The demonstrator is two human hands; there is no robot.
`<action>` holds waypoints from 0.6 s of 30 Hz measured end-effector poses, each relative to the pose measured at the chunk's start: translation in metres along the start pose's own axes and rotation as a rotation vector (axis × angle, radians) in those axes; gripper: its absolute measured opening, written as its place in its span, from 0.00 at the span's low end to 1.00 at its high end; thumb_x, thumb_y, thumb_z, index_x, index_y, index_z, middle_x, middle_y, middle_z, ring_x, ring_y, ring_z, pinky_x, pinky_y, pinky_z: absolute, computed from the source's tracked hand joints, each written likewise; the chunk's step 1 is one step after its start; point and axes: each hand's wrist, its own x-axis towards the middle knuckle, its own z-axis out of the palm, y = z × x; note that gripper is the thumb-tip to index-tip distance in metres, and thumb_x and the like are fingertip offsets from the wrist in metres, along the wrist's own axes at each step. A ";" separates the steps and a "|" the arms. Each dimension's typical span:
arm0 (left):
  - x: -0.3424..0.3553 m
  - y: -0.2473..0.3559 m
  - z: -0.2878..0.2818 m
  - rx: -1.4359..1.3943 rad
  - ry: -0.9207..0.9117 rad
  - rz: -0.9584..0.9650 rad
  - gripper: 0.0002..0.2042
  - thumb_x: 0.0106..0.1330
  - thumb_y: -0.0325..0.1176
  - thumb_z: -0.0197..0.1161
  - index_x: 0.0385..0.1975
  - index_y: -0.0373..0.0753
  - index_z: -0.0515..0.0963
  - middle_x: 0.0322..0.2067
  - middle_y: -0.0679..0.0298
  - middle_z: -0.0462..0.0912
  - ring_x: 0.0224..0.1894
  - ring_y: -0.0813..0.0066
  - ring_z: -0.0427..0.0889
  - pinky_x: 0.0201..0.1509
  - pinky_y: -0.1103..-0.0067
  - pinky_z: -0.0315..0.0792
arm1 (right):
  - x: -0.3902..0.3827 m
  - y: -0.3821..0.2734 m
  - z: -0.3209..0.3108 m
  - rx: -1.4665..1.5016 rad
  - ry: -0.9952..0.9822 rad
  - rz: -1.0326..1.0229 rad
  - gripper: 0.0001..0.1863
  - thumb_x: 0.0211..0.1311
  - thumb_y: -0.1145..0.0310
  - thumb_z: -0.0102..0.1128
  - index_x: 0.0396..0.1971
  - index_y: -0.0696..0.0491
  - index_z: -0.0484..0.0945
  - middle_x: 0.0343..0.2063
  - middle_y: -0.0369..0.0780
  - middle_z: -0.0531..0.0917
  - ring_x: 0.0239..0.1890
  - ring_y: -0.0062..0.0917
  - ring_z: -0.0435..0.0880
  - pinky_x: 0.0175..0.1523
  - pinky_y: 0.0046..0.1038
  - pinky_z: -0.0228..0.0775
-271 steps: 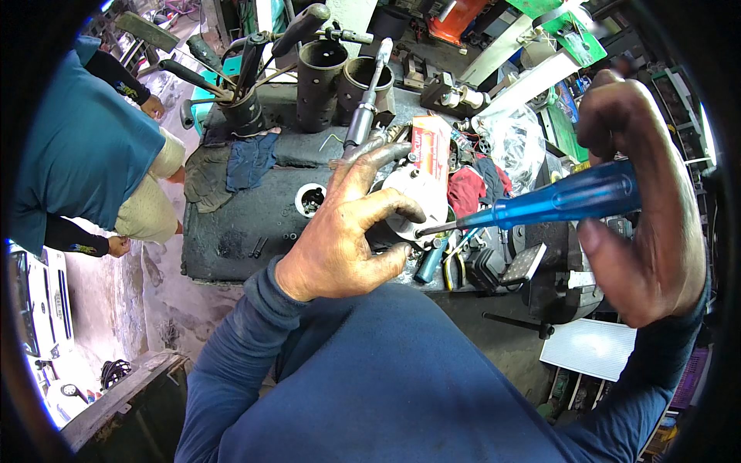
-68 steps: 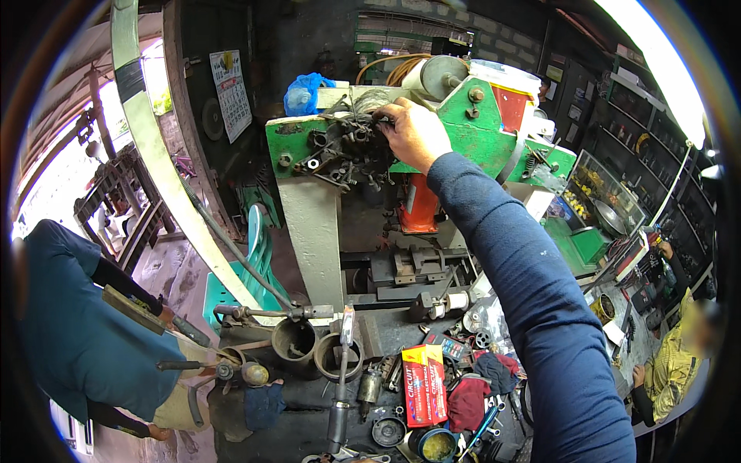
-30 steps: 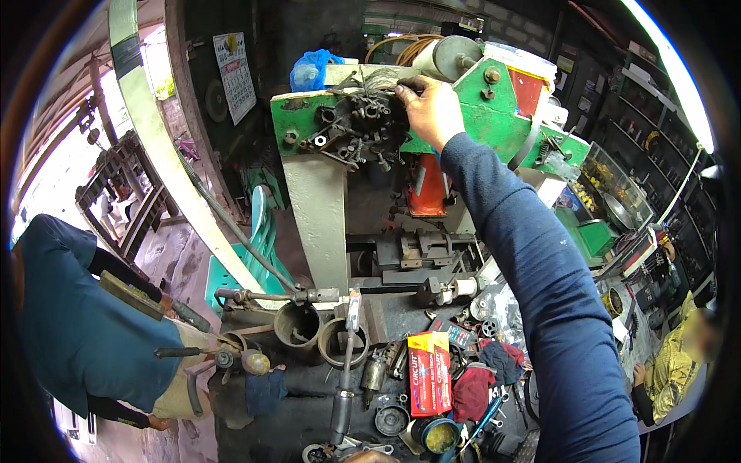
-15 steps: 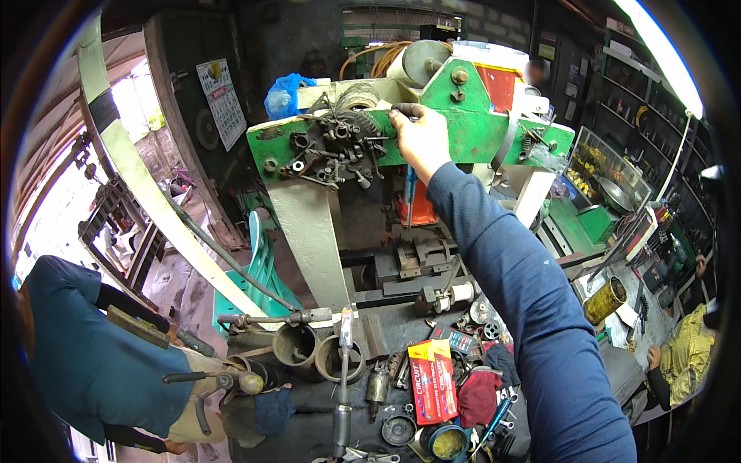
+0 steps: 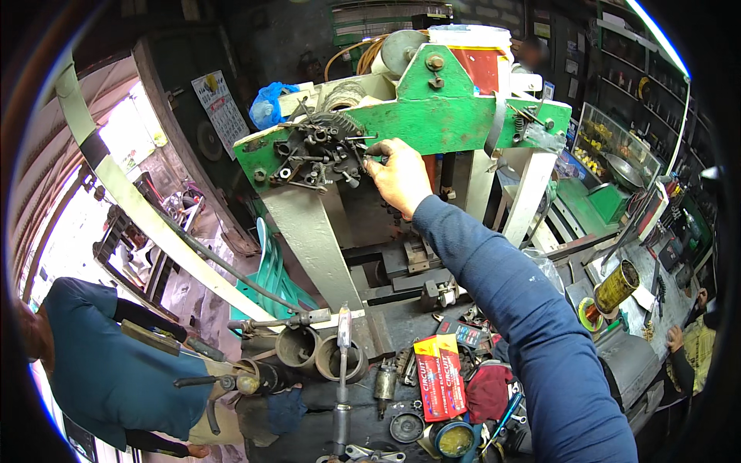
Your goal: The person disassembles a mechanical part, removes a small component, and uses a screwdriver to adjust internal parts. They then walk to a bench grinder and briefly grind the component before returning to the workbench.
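Note:
Reaching forward from the lower right, my right hand is at the front of a green metal beam. Its fingers are bent in a pinch at the right edge of a cluster of dark metal parts, which hangs on the beam. Bolts, springs and small sockets stick out of this cluster. A small dark piece shows at the fingertips, but its kind is too small to make out. My left hand is out of view.
Below lies a bench with a red-and-yellow box, a dark red cloth and metal cylinders. A person in a teal shirt is at left; another in yellow is at right. Green chairs stand behind.
My right hand has moved down and left, from the beam's top edge to the right side of the metal cluster. The view has shifted slightly; the person at left has moved a little.

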 end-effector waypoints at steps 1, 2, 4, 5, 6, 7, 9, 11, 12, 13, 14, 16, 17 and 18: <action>0.000 -0.001 0.000 0.005 0.001 0.002 0.18 0.49 0.22 0.79 0.41 0.37 0.83 0.49 0.48 0.82 0.53 0.49 0.84 0.58 0.61 0.76 | 0.000 0.000 0.002 -0.036 0.014 -0.001 0.12 0.61 0.68 0.72 0.42 0.58 0.86 0.42 0.46 0.86 0.47 0.41 0.86 0.54 0.37 0.77; -0.001 -0.001 0.001 0.006 0.005 -0.003 0.18 0.49 0.22 0.79 0.41 0.37 0.83 0.49 0.48 0.82 0.53 0.50 0.83 0.58 0.61 0.76 | -0.001 0.001 0.004 -0.030 0.020 -0.019 0.12 0.60 0.68 0.72 0.41 0.57 0.86 0.43 0.45 0.85 0.47 0.42 0.85 0.55 0.37 0.76; -0.002 -0.002 0.002 0.007 0.011 -0.012 0.18 0.49 0.22 0.79 0.41 0.37 0.83 0.50 0.48 0.82 0.54 0.50 0.83 0.58 0.62 0.76 | -0.002 0.002 0.008 -0.017 0.045 -0.061 0.11 0.60 0.68 0.72 0.40 0.56 0.86 0.44 0.45 0.84 0.49 0.43 0.84 0.56 0.38 0.75; -0.002 -0.001 0.002 -0.001 0.013 -0.020 0.18 0.49 0.22 0.79 0.40 0.37 0.83 0.50 0.48 0.82 0.54 0.51 0.83 0.58 0.62 0.76 | -0.003 0.002 0.010 0.010 0.046 -0.060 0.11 0.60 0.67 0.72 0.39 0.57 0.86 0.43 0.46 0.84 0.49 0.44 0.84 0.56 0.38 0.76; -0.003 -0.001 0.002 -0.010 0.015 -0.029 0.18 0.49 0.21 0.79 0.40 0.37 0.83 0.50 0.48 0.82 0.55 0.51 0.83 0.59 0.62 0.76 | -0.005 0.002 0.011 -0.001 0.045 -0.077 0.11 0.60 0.67 0.71 0.39 0.57 0.86 0.43 0.46 0.84 0.49 0.44 0.84 0.56 0.38 0.76; -0.003 -0.001 0.003 -0.020 0.020 -0.039 0.18 0.49 0.21 0.79 0.40 0.37 0.83 0.50 0.48 0.82 0.55 0.51 0.83 0.59 0.62 0.76 | -0.007 0.002 0.012 -0.010 0.044 -0.092 0.11 0.60 0.67 0.71 0.39 0.57 0.86 0.43 0.46 0.84 0.49 0.44 0.84 0.56 0.39 0.76; -0.004 0.000 0.003 -0.026 0.034 -0.044 0.18 0.49 0.21 0.80 0.40 0.37 0.83 0.50 0.48 0.82 0.55 0.51 0.82 0.59 0.62 0.76 | -0.011 -0.001 0.013 -0.005 0.066 -0.106 0.10 0.61 0.68 0.71 0.39 0.56 0.86 0.43 0.46 0.84 0.48 0.44 0.84 0.55 0.39 0.77; -0.004 0.000 0.004 -0.041 0.044 -0.048 0.18 0.49 0.21 0.80 0.40 0.37 0.83 0.51 0.48 0.82 0.55 0.52 0.82 0.59 0.62 0.76 | -0.013 -0.004 0.014 0.013 0.111 -0.085 0.10 0.61 0.68 0.70 0.40 0.56 0.86 0.42 0.46 0.85 0.48 0.44 0.85 0.54 0.39 0.78; -0.004 0.000 0.004 -0.050 0.047 -0.049 0.18 0.49 0.22 0.80 0.40 0.37 0.83 0.51 0.48 0.82 0.55 0.52 0.82 0.59 0.62 0.76 | -0.013 -0.007 0.015 0.016 0.079 -0.100 0.10 0.62 0.68 0.69 0.40 0.55 0.86 0.42 0.46 0.85 0.47 0.45 0.86 0.54 0.39 0.78; -0.004 0.000 0.004 -0.060 0.049 -0.049 0.18 0.49 0.22 0.80 0.40 0.37 0.83 0.51 0.48 0.82 0.54 0.52 0.82 0.58 0.62 0.76 | -0.012 -0.010 0.016 0.016 0.043 -0.102 0.09 0.63 0.67 0.68 0.40 0.55 0.86 0.41 0.46 0.85 0.47 0.46 0.86 0.54 0.39 0.78; -0.004 0.000 0.004 -0.053 0.048 -0.054 0.18 0.49 0.22 0.80 0.40 0.37 0.83 0.51 0.48 0.82 0.54 0.52 0.82 0.58 0.62 0.76 | -0.010 -0.014 0.017 0.020 0.023 -0.110 0.09 0.63 0.67 0.68 0.40 0.55 0.86 0.41 0.47 0.86 0.46 0.46 0.86 0.54 0.40 0.78; -0.005 0.000 0.004 -0.040 0.047 -0.065 0.18 0.49 0.22 0.80 0.40 0.37 0.83 0.51 0.48 0.82 0.54 0.52 0.82 0.58 0.62 0.76 | -0.005 -0.021 0.023 0.041 0.014 -0.088 0.10 0.65 0.66 0.66 0.41 0.56 0.86 0.41 0.48 0.87 0.45 0.45 0.88 0.55 0.38 0.79; -0.005 0.000 0.004 -0.044 0.050 -0.072 0.18 0.49 0.22 0.80 0.40 0.37 0.83 0.51 0.48 0.82 0.54 0.52 0.82 0.58 0.62 0.76 | -0.003 -0.025 0.027 0.093 0.024 -0.051 0.11 0.65 0.66 0.65 0.41 0.56 0.86 0.42 0.48 0.87 0.46 0.45 0.88 0.55 0.38 0.79; -0.005 0.001 0.004 -0.048 0.052 -0.077 0.18 0.49 0.22 0.80 0.40 0.37 0.83 0.50 0.48 0.82 0.54 0.52 0.82 0.58 0.62 0.76 | 0.000 -0.029 0.031 0.145 0.018 -0.012 0.11 0.65 0.66 0.65 0.41 0.57 0.86 0.42 0.48 0.88 0.46 0.44 0.88 0.55 0.37 0.79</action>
